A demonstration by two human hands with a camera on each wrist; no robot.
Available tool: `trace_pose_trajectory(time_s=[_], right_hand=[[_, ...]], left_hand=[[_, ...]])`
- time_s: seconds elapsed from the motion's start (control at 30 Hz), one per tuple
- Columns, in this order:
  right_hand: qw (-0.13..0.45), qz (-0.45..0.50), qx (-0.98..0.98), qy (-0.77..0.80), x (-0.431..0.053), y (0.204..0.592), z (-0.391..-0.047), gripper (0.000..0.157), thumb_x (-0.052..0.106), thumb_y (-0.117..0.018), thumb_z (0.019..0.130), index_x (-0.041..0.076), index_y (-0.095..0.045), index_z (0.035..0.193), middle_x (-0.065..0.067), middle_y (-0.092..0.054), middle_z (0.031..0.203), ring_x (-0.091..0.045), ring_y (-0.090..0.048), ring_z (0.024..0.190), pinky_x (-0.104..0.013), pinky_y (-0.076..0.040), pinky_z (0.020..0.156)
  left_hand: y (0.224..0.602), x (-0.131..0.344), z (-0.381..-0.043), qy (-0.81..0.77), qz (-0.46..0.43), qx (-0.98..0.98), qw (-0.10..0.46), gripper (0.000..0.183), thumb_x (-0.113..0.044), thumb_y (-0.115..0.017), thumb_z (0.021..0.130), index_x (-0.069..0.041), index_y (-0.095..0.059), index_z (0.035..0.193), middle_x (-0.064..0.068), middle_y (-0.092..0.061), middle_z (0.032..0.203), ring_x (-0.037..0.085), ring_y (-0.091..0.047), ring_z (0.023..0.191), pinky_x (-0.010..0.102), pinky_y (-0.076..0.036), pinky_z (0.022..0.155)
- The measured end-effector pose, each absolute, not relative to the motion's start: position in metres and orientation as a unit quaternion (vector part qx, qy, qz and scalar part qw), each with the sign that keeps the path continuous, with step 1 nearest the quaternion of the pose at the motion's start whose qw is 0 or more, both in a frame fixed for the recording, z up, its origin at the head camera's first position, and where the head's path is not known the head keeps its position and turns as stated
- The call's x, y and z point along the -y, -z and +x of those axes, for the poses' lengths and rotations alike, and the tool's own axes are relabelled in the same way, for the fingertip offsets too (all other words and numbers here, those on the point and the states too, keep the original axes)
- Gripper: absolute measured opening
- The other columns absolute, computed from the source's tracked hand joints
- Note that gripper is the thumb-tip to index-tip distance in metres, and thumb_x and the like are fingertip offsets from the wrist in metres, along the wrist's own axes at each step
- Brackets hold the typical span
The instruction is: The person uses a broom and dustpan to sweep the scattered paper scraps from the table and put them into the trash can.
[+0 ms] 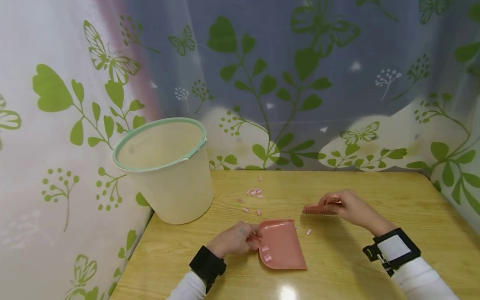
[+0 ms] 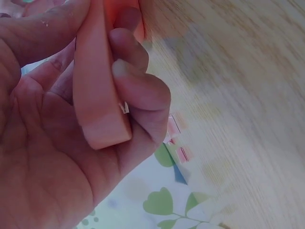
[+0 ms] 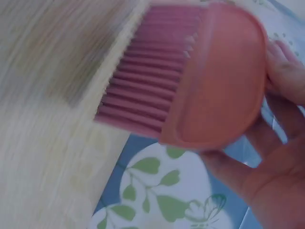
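My left hand (image 1: 234, 238) grips the handle (image 2: 93, 81) of a coral-pink dustpan (image 1: 281, 241), fingers curled round it. The dustpan lies on the wooden table with its wide edge facing right. A few small pink pieces (image 1: 267, 256) sit inside, close to the handle side. In my right hand (image 1: 352, 210) is a matching small hand brush (image 3: 224, 81), held by its back, its ribbed bristles pointing left in the right wrist view. The brush is to the right of the dustpan. Between them lies one loose pink piece (image 1: 308, 232).
Several more pink pieces (image 1: 253, 193) are scattered on the table (image 1: 393, 191) beyond the dustpan. At the back left stands a tall cream bucket (image 1: 176, 191) with a green rim. A curtain (image 1: 247, 125) printed with leaves and butterflies hangs behind the table and along its left side.
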State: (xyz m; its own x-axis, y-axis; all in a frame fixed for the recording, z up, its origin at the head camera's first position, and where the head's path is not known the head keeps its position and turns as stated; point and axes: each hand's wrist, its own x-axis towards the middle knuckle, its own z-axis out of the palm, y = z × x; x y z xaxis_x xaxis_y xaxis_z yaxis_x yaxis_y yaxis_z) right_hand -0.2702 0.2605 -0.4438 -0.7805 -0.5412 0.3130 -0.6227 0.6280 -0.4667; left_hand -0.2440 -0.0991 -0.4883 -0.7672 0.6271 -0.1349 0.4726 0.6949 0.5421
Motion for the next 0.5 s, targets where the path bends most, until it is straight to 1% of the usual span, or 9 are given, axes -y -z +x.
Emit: trace_pose_trajectory(time_s=[0.07, 0.13, 0.17, 0.23, 0.27, 0.3, 0.33, 0.47, 0.5], right_hand=[[0.117, 0.291, 0.917, -0.248, -0.26, 0.45, -0.266, 0.01, 0.003, -0.065, 0.093, 0.009, -0.071, 0.098, -0.005, -0.072, 0.091, -0.015, -0.064, 0.076, -0.033, -0.051, 0.062], [0.157, 0.27, 0.925, -0.215, -0.255, 0.461, -0.261, 0.005, 0.007, -0.062, 0.096, 0.008, -0.066, 0.094, -0.004, -0.067, 0.079, -0.012, -0.058, 0.063, -0.029, -0.046, 0.053], [0.177, 0.266, 0.926, -0.203, -0.252, 0.467, -0.258, 0.006, 0.007, -0.062, 0.096, 0.009, -0.063, 0.09, -0.001, -0.063, 0.073, -0.01, -0.053, 0.058, -0.027, -0.042, 0.05], [0.198, 0.262, 0.923, -0.202, -0.242, 0.476, -0.251, 0.015, 0.005, -0.063, 0.095, 0.011, -0.057, 0.083, 0.004, -0.052, 0.063, -0.005, -0.044, 0.05, -0.023, -0.036, 0.045], [0.198, 0.264, 0.92, -0.21, -0.236, 0.478, -0.247, 0.02, 0.004, -0.062, 0.095, 0.013, -0.053, 0.081, 0.006, -0.046, 0.059, -0.003, -0.038, 0.048, -0.02, -0.032, 0.043], [0.194, 0.269, 0.917, -0.222, -0.23, 0.479, -0.243, 0.022, 0.004, -0.062, 0.095, 0.014, -0.05, 0.079, 0.009, -0.044, 0.059, -0.001, -0.034, 0.047, -0.019, -0.03, 0.043], [0.189, 0.279, 0.912, -0.233, -0.224, 0.479, -0.238, 0.021, 0.004, -0.061, 0.096, 0.015, -0.052, 0.08, 0.01, -0.044, 0.059, 0.001, -0.033, 0.046, -0.018, -0.029, 0.042], [0.145, 0.291, 0.903, -0.28, -0.208, 0.469, -0.224, 0.013, 0.011, -0.057, 0.1, 0.014, -0.059, 0.088, 0.011, -0.049, 0.06, 0.003, -0.036, 0.047, -0.019, -0.034, 0.044], [0.148, 0.288, 0.903, -0.282, -0.206, 0.467, -0.223, 0.011, 0.011, -0.056, 0.101, 0.013, -0.061, 0.09, 0.011, -0.05, 0.061, 0.002, -0.037, 0.048, -0.02, -0.035, 0.045]], left_hand=[[0.487, 0.099, -0.244, -0.245, 0.304, -0.907, 0.158, 0.015, -0.01, -0.07, 0.091, -0.019, -0.066, 0.102, -0.007, -0.067, 0.095, 0.003, -0.059, 0.087, 0.021, -0.048, 0.076], [0.487, 0.099, -0.245, -0.246, 0.301, -0.907, 0.162, 0.014, -0.01, -0.07, 0.091, -0.019, -0.066, 0.102, -0.007, -0.067, 0.095, 0.003, -0.059, 0.086, 0.021, -0.048, 0.076], [0.487, 0.099, -0.245, -0.247, 0.299, -0.907, 0.163, 0.014, -0.01, -0.07, 0.091, -0.019, -0.066, 0.102, -0.007, -0.067, 0.094, 0.003, -0.058, 0.085, 0.021, -0.048, 0.075], [0.487, 0.099, -0.246, -0.249, 0.299, -0.907, 0.162, 0.013, -0.011, -0.07, 0.092, -0.019, -0.066, 0.102, -0.008, -0.066, 0.093, 0.003, -0.058, 0.083, 0.021, -0.048, 0.074], [0.486, 0.1, -0.246, -0.249, 0.301, -0.907, 0.16, 0.013, -0.011, -0.07, 0.092, -0.019, -0.066, 0.101, -0.008, -0.067, 0.093, 0.003, -0.058, 0.083, 0.021, -0.048, 0.074], [0.486, 0.1, -0.247, -0.25, 0.302, -0.906, 0.158, 0.013, -0.01, -0.069, 0.092, -0.018, -0.066, 0.102, -0.007, -0.067, 0.093, 0.003, -0.058, 0.082, 0.021, -0.048, 0.073], [0.487, 0.1, -0.247, -0.25, 0.304, -0.906, 0.156, 0.013, -0.01, -0.069, 0.092, -0.018, -0.066, 0.102, -0.007, -0.067, 0.093, 0.003, -0.058, 0.082, 0.021, -0.048, 0.073], [0.487, 0.102, -0.246, -0.251, 0.314, -0.903, 0.15, 0.014, -0.009, -0.07, 0.091, -0.016, -0.066, 0.103, -0.006, -0.068, 0.094, 0.002, -0.058, 0.082, 0.02, -0.048, 0.073], [0.487, 0.102, -0.246, -0.251, 0.315, -0.903, 0.15, 0.015, -0.009, -0.069, 0.091, -0.016, -0.066, 0.104, -0.006, -0.067, 0.094, 0.003, -0.058, 0.081, 0.02, -0.048, 0.072]])
